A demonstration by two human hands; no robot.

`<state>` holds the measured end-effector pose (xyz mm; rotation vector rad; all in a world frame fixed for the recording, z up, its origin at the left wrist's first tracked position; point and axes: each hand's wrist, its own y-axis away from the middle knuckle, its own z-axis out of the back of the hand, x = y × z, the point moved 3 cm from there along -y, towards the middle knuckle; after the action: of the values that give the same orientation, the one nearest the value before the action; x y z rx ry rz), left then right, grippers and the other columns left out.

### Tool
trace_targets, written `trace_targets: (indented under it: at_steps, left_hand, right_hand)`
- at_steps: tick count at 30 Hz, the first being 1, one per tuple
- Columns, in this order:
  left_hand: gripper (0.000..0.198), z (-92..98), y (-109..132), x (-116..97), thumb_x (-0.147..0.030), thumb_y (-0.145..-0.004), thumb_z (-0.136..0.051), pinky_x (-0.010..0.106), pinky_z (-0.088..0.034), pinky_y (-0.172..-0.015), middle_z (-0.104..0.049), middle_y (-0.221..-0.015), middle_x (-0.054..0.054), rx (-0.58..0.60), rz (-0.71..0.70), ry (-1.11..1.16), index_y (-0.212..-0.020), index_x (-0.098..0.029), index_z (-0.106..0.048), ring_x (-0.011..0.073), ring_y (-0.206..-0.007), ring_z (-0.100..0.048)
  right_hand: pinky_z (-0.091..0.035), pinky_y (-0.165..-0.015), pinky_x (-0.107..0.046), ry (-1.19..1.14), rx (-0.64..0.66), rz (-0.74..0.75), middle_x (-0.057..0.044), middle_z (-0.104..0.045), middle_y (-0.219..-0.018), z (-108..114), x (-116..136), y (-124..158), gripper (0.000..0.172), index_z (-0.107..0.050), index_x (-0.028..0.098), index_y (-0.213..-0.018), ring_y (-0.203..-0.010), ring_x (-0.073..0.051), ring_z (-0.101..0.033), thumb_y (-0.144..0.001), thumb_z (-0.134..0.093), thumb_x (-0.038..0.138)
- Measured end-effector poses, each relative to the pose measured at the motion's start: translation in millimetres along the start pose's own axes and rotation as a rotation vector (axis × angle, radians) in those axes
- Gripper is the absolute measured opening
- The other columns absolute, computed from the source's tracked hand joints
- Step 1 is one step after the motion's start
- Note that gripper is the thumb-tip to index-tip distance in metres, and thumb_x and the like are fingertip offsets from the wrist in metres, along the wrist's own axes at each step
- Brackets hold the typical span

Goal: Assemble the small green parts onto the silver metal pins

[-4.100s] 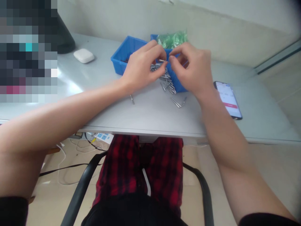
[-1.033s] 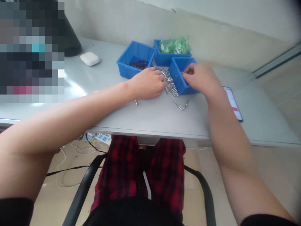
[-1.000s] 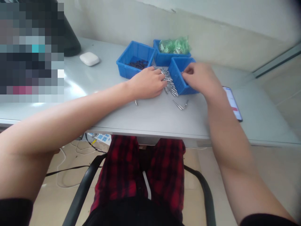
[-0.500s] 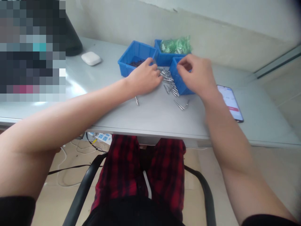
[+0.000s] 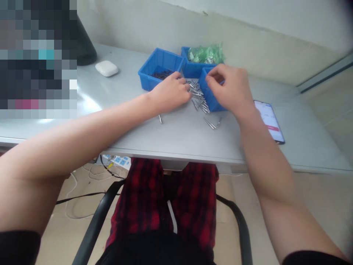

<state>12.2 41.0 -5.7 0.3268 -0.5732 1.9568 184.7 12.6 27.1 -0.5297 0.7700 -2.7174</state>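
Observation:
A loose pile of thin silver metal pins (image 5: pixel 197 92), perhaps rivets, lies on the grey table between two blue bins. My left hand (image 5: pixel 173 92) rests at the left edge of this pile, palm down with bent fingers. Its fingertips are hidden, so what they hold cannot be made out. Over the right blue bin (image 5: pixel 211 94) is my right hand (image 5: pixel 233 86), thumb and forefinger pinched together above the bin's left side. Anything between those fingertips is too small to see. The left blue bin (image 5: pixel 149 82) contains dark, thin pieces (image 5: pixel 162 74).
Behind, a third blue bin (image 5: pixel 193 70) holds a green plastic bag (image 5: pixel 206 54) of metal parts. A phone (image 5: pixel 269 121) lies beside my right forearm. A white case (image 5: pixel 107 69) sits left of the bins. Stray pins (image 5: pixel 210 123) lie nearer the table's front edge.
My left hand's fingers have lowered slightly and moved a little toward the pile. The right hand keeps its pinch over the right bin, almost unmoved.

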Motion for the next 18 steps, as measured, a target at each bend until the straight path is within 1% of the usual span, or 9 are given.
trace_targets:
  at_steps: [3,7,10,13,18]
  left_hand:
    - [0.038,-2.9,-0.1,0.3,-0.002,-0.093,-0.037,0.034,-0.044,-0.079,-0.073,-0.087,0.008,-0.057,-0.001,-0.009,-0.097,-0.013,-0.073,0.0196,-0.090,-0.069]
    - [0.036,-6.1,0.1,0.8,-0.002,-0.091,-0.039,0.033,-0.044,-0.078,-0.073,-0.081,0.007,-0.111,0.005,-0.019,-0.092,-0.014,-0.073,0.0178,-0.085,-0.070]
    - [0.032,-7.2,-0.3,0.7,-0.005,-0.091,-0.042,0.034,-0.044,-0.079,-0.073,-0.080,0.007,-0.104,0.003,-0.029,-0.089,-0.014,-0.072,0.0188,-0.084,-0.070]
    - [0.029,-6.4,-1.1,0.7,-0.010,-0.092,-0.044,0.034,-0.045,-0.081,-0.074,-0.083,0.007,-0.089,0.009,0.000,-0.089,-0.014,-0.072,0.0193,-0.086,-0.070]
    - [0.028,-5.0,-2.0,1.3,-0.010,-0.092,-0.045,0.034,-0.044,-0.084,-0.074,-0.087,0.007,-0.047,0.044,0.049,-0.087,-0.014,-0.072,0.0199,-0.090,-0.070]
  right_hand:
    - [-0.059,-0.084,-0.038,0.000,0.000,-0.004,-0.001,-0.074,-0.085,1.2,1.1,-0.7,0.010,-0.070,0.017,-0.092,-0.083,-0.021,-0.072,-0.093,-0.060,0.017]
    - [-0.059,-0.085,-0.038,0.005,-0.006,0.017,-0.001,-0.074,-0.086,0.6,0.4,-0.6,0.010,-0.069,0.018,-0.092,-0.083,-0.020,-0.072,-0.094,-0.059,0.019]
    - [-0.060,-0.083,-0.038,0.014,-0.006,0.032,-0.001,-0.075,-0.086,0.0,-0.1,0.0,0.009,-0.069,0.018,-0.090,-0.080,-0.020,-0.072,-0.093,-0.061,0.019]
    - [-0.060,-0.079,-0.037,0.006,-0.027,0.058,0.000,-0.075,-0.082,0.4,0.5,0.4,0.009,-0.070,0.019,-0.088,-0.077,-0.019,-0.072,-0.091,-0.061,0.017]
    - [-0.060,-0.077,-0.034,-0.010,-0.079,0.090,0.002,-0.074,-0.080,2.0,1.9,0.5,0.011,-0.071,0.018,-0.089,-0.075,-0.017,-0.072,-0.092,-0.061,0.019]
